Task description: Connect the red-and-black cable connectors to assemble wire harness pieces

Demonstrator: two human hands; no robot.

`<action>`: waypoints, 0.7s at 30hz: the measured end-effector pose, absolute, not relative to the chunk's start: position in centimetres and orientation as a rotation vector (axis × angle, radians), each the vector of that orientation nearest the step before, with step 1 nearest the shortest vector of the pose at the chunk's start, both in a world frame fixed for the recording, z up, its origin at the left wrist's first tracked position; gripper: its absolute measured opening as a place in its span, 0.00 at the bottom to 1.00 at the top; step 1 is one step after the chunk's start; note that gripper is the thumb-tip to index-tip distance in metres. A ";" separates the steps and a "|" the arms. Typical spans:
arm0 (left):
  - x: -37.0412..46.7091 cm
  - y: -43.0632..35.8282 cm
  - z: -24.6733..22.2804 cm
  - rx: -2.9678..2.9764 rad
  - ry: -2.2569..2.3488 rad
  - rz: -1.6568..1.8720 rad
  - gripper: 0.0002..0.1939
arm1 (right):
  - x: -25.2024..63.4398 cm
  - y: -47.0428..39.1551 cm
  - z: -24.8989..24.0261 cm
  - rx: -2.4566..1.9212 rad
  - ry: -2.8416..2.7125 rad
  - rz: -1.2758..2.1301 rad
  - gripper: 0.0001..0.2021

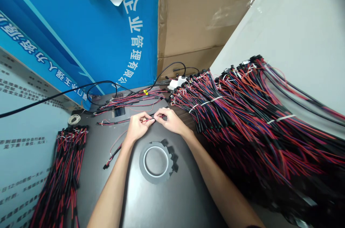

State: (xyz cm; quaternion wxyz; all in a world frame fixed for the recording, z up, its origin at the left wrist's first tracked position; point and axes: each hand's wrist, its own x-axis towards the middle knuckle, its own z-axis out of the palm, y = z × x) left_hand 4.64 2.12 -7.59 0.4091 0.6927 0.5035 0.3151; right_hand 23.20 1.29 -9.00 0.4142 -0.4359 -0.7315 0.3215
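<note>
My left hand pinches a thin red and black wire cable above the dark grey table. Right beside it, my right hand closes its fingertips on the same cable, and the two hands nearly touch. A tail with a black connector hangs out to the left of my left forearm and lies on the table. Just below the hands sits a roll of grey tape, with small black tape pieces along its right edge. Another cable lies behind my left hand.
Large tied bundles of red, black and blue wires fill the right side. A further bundle hangs at the left edge, near a coil of white cord. Loose wires lie at the back, before a blue panel and cardboard.
</note>
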 end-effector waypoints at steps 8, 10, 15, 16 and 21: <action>4.5 2.3 -7.7 1.780 1.263 0.785 0.15 | 23.2 1.3 -9.0 -1.101 -1.832 0.821 0.06; 4.5 2.3 -7.6 1.767 1.265 0.783 0.15 | 23.3 1.3 -9.0 -1.094 -1.828 0.830 0.07; 4.6 2.2 -7.2 1.730 1.274 0.775 0.17 | 23.3 1.2 -9.0 -1.082 -1.804 0.856 0.07; 4.6 2.2 -7.1 1.713 1.281 0.772 0.17 | 23.3 1.2 -9.0 -1.081 -1.798 0.862 0.07; 4.8 2.1 -6.6 1.593 1.328 0.744 0.19 | 23.4 1.2 -8.9 -1.079 -1.766 0.910 0.07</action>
